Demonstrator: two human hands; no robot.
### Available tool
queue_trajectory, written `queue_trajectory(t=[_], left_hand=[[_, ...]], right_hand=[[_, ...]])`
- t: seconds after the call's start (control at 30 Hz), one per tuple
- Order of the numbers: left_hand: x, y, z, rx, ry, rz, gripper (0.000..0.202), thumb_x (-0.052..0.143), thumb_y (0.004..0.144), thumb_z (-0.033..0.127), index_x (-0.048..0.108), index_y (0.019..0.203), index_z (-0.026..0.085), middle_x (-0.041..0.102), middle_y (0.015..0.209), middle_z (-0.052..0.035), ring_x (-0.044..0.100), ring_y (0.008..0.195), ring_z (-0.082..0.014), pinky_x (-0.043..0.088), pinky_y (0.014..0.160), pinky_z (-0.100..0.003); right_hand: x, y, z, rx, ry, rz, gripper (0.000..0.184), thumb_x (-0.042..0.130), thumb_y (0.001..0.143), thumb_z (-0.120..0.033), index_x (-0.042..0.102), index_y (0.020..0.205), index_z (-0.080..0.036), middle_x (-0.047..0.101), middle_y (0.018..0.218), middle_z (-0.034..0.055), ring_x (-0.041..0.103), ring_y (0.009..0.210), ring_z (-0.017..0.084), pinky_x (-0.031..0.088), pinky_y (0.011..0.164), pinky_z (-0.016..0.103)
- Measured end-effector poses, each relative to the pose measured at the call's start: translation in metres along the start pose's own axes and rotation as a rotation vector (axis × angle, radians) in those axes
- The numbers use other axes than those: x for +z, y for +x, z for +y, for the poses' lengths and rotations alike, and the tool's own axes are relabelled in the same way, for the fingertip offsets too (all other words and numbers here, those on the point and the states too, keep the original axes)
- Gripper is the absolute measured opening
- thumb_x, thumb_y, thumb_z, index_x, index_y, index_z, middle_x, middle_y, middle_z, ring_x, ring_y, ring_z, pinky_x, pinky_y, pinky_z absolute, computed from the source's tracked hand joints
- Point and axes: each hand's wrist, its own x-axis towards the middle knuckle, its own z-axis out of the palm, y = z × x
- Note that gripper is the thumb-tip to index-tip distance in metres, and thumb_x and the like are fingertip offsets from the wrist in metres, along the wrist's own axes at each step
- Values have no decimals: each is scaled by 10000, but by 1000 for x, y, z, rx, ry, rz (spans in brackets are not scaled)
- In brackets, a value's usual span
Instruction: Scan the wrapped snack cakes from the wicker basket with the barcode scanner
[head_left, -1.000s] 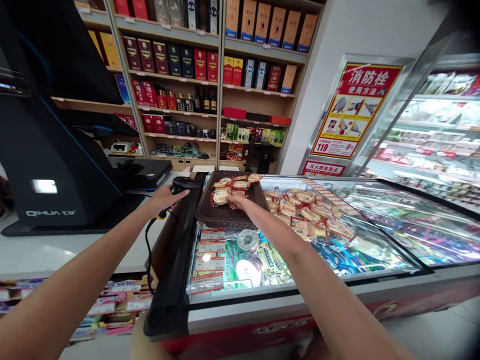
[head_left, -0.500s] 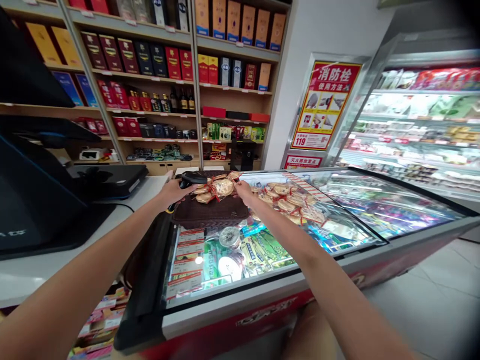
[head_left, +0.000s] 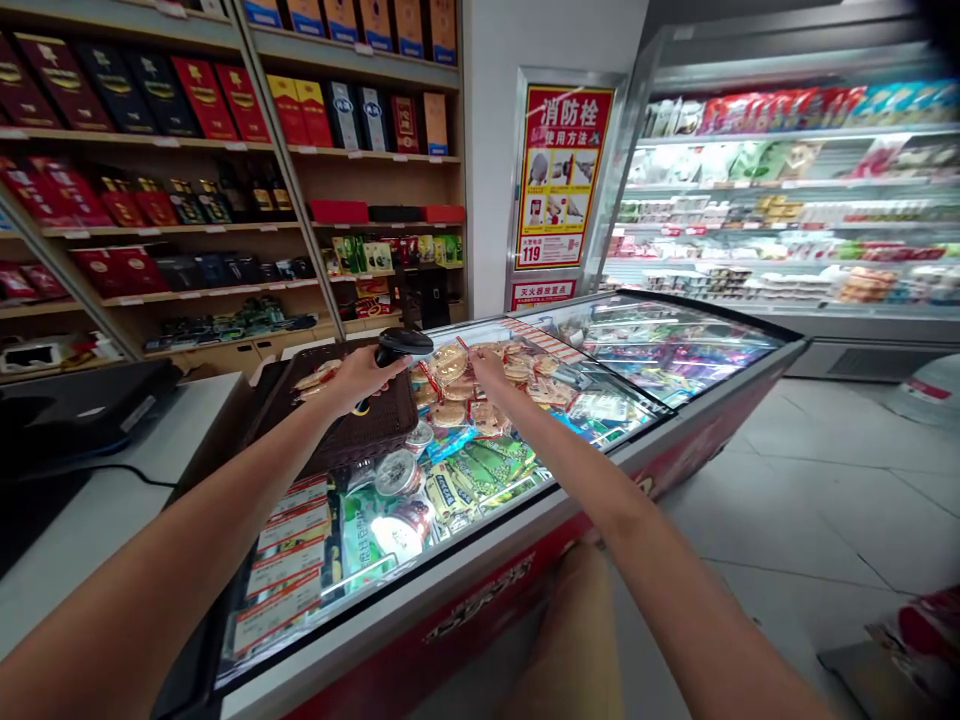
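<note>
watching the left hand (head_left: 352, 380) wrapped around the grip of a black handheld scanner (head_left: 401, 345), a firm, closed hold with the scanner's head pointing forward over the edge of a woven brown tray (head_left: 352, 430). two wrapped biscuit packets (head_left: 319, 375) lie in that tray, just left of the hand. over to the right hand (head_left: 487, 370), reaching out across the glass lid (head_left: 637, 350) of a chest freezer (head_left: 450, 570), its grip narrow, with the fingers (head_left: 474, 362) bunched at the top of a heap of the same packets (head_left: 480, 400). whether they have actually pinched one, i can't tell from here.

the heap sits loose on the sloping glass beside the tray, so that's the danger spot: a knock from the wrist could send packets sliding down the lid. the tray is perched at the freezer's edge, right by the white counter (head_left: 97, 500), and a bump from the scanner or forearm could shift it or tip its packets out. a wet or slack hold on the scanner could also drop it hard onto the glass.
</note>
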Motion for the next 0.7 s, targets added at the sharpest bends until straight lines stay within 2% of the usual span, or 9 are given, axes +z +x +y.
queue_trajectory(t=[0.13,0.27,0.53,0.6,0.7], left_hand=[[9,1,6,5,79,-39,512,792,625,644,618,813,200,598,518,16,562,461,-156,422,443,-253],[14,3,4,16,106,-61,541,778,634,656,617,886,205,591,521,23,562,456,-156,415,442,-250],[13,2,4,-2,103,-80,570,786,617,665,617,909,206,566,512,26,577,480,-176,424,442,-257],[12,1,3,-11,94,-74,551,788,616,660,614,872,204,581,531,19,582,496,-171,436,452,-256],[7,0,0,-24,73,-63,519,782,625,654,608,808,201,598,553,11,580,510,-161,450,465,-254]], right_hand=[[-9,-4,-2,53,105,-26,163,462,954,-211,506,798,-200,573,696,-25,606,601,103,541,621,215],[-13,-7,-5,73,100,-6,166,473,953,-223,512,795,-198,594,725,-25,617,618,95,550,648,214],[-14,-8,-2,89,122,-31,147,468,963,-235,544,845,-190,606,743,-16,610,606,105,542,631,225],[-15,-4,1,79,87,-12,132,476,956,-235,555,861,-189,618,762,-8,619,635,110,537,646,221],[-19,3,7,69,-55,82,82,500,938,-240,568,926,-196,646,827,12,645,741,134,527,696,218]])
